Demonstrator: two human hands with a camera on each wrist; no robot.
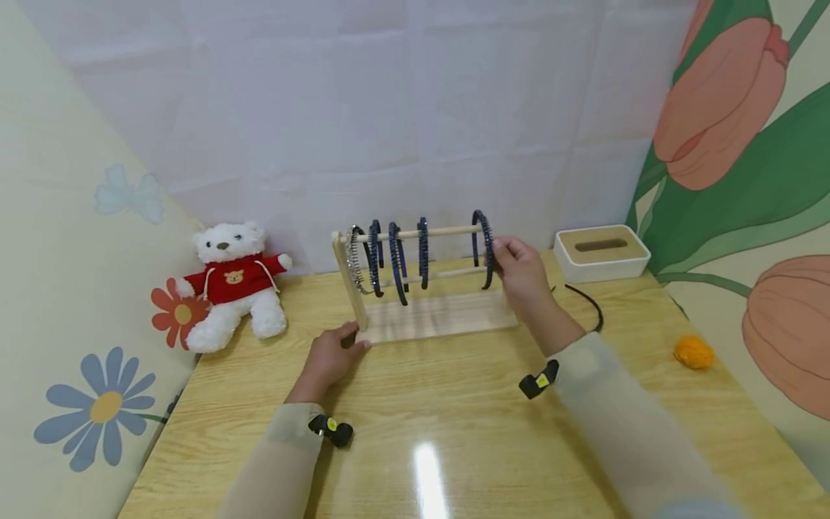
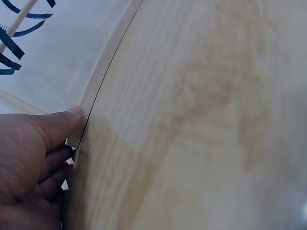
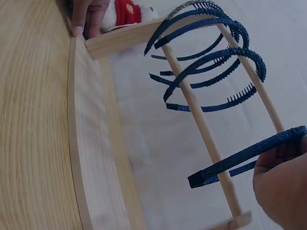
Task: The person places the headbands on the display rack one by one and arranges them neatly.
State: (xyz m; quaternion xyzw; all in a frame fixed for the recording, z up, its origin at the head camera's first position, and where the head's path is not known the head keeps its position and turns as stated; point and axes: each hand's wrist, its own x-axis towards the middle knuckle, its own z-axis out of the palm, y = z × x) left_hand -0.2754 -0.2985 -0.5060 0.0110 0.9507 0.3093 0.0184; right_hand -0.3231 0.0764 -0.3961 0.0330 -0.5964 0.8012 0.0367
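Observation:
A light wooden headband rack (image 1: 441, 317) stands on the table, its two rods carrying several dark blue headbands (image 3: 211, 62) with comb teeth. A silvery headband (image 1: 352, 259) hangs at the rack's left end. Near the right end my right hand (image 1: 524, 277) pinches one dark blue headband (image 3: 240, 157), which loops over the rods apart from the others. My left hand (image 1: 328, 358) grips the front left corner of the rack's base. Its thumb lies on the base, as the left wrist view shows, and the fingers curl at the end.
A white teddy bear (image 1: 236, 285) in a red sweater sits at the left. Back right stands a white tissue box (image 1: 599, 267) with a wooden lid. Behind my right wrist lies a thin black band (image 1: 593, 306). An orange fuzzy ball (image 1: 694, 352) is near the right edge.

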